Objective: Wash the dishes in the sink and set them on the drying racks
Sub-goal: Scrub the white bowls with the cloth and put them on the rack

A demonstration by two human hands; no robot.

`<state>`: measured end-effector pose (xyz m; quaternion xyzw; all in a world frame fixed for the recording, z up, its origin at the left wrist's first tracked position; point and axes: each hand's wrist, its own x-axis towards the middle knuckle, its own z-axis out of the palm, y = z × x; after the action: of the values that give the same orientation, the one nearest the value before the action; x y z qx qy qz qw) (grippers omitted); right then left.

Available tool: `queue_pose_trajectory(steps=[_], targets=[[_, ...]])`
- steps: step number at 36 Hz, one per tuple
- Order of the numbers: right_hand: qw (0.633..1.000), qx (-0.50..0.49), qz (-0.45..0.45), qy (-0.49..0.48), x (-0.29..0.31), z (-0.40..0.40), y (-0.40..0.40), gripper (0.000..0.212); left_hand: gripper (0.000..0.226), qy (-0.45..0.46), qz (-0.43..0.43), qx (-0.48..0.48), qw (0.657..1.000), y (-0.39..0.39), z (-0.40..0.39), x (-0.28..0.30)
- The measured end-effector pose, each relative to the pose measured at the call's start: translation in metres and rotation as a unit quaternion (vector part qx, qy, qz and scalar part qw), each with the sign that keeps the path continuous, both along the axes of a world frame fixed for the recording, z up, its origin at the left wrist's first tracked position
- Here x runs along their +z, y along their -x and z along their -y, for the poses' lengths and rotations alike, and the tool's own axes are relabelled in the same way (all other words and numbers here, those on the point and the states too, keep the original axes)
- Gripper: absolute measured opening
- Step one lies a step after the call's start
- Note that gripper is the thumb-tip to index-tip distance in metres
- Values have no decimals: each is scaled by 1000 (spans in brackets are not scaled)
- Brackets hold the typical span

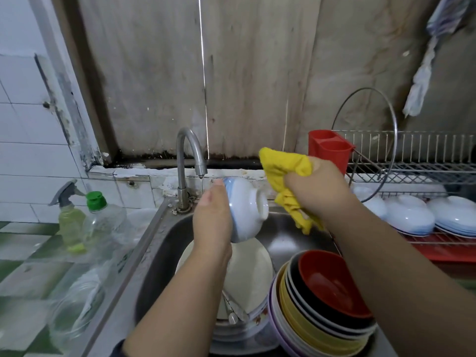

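We stand at a steel sink (164, 243) set in a bench (31, 274) tiled in green and white, with white wall tiles at left and a stained, streaked panel behind the curved tap (189, 161), from which a thin stream of water falls. On the bench at left stand a spray bottle (68, 215) and a clear bottle with a green cap (103, 222). At right a wire drying rack (417, 161) carries a red cutlery holder (329, 150) and a glass lid (365, 140) standing on edge; the rack's lower tier holds white plates (412, 217).

Our left hand (212, 222) grips a white bowl (247, 207) over the sink, just beside the tap's stream, thumb along its outer wall and the rest of the fingers hidden behind it. The bowl is tilted on its side, foot ring facing right, with a faint blue tint near its rim. Our right hand (316, 186), just right of the bowl and apart from it, is clenched round a bunched yellow cloth (286, 176).

In the sink below lie white plates (249, 274) with cutlery (233, 310) on them, and beside them a stack of coloured bowls (322, 300), red on top
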<state>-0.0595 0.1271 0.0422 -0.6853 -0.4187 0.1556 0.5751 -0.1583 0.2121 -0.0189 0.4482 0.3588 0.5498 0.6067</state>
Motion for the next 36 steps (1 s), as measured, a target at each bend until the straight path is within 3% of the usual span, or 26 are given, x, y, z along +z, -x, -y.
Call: queue_pose_trajectory(steps=[2,4,5,6,8,10,12,14,16,18,20,22,24,26,28,30,32,34,36], targets=[[997,29,53,40,-11,-8,21,34,32,-25,-20,-26,999,-2,6,0],[945,36,292,144,-32,-18,35,60,27,-12,10,-99,995,0,11,3],[914,34,370,165,-38,-20,40,71,21,-22,15,-125,992,1,10,1],[903,51,388,178,-39,-21,42,75,19,-40,-9,-130,991,4,8,0],[930,98,330,125,-38,-24,30,67,26,-80,-93,-99,987,8,7,-3],[974,83,197,74,-29,-25,13,56,35,-116,-150,-57,980,10,10,1],[987,22,113,107,-21,-31,-2,47,38,-141,-185,-68,970,12,16,5],[971,0,191,142,-21,-31,2,44,38,-151,-198,-86,965,13,16,6],[947,1,308,92,-27,-32,18,47,38,-149,-201,-106,962,15,9,7],[940,19,336,54,-32,-33,25,49,39,-154,-200,-131,959,17,5,10],[979,47,191,61,-32,-37,12,34,39,-165,-211,-130,955,18,5,11],[991,69,-92,71,-28,-35,0,31,38,-142,-181,-121,966,19,8,13],[925,119,-359,38,-31,-32,-7,29,37,-96,-94,-104,985,16,10,16],[850,140,-508,-6,-36,-31,-1,26,34,-64,-22,-56,996,10,12,19],[770,126,-624,-50,-46,-33,15,58,35,-95,-20,3,995,5,18,19],[736,116,-663,-72,-51,-33,26,61,33,-130,-37,13,991,-1,27,15],[740,80,-663,-79,-51,-31,21,47,31,-114,-29,-37,992,-3,27,10],[805,84,-582,-79,-40,-26,7,31,32,-35,2,-150,988,0,15,15],[844,101,-520,-81,-28,-24,-6,46,40,42,30,-222,974,5,4,30]])
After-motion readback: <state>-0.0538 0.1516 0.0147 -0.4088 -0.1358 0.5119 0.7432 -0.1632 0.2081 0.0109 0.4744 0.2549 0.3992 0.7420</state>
